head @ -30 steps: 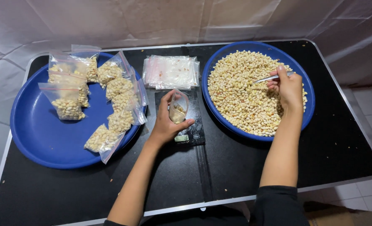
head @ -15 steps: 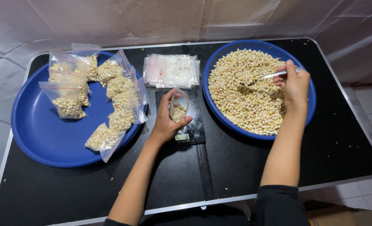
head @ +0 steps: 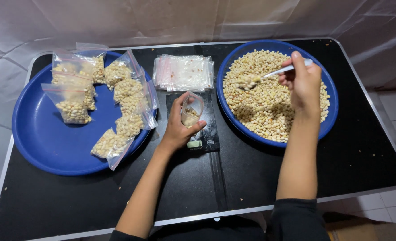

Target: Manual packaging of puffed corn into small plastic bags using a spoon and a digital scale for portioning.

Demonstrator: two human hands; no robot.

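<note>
While left hand (head: 178, 127) holds bag (head: 191, 110), filled bags (head: 117, 105) crowd left tray (head: 46, 143).

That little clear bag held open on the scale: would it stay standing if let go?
Probably not. The small bag looks thin and floppy, and the left hand props its mouth open. With only a few nuts inside, it seems light and would likely slump or tip on the scale.

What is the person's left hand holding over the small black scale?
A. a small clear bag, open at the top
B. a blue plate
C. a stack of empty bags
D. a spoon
A: the left hand grips a small clear bag with a few nuts in it, above the black scale; the spoon is in the right hand.
</note>
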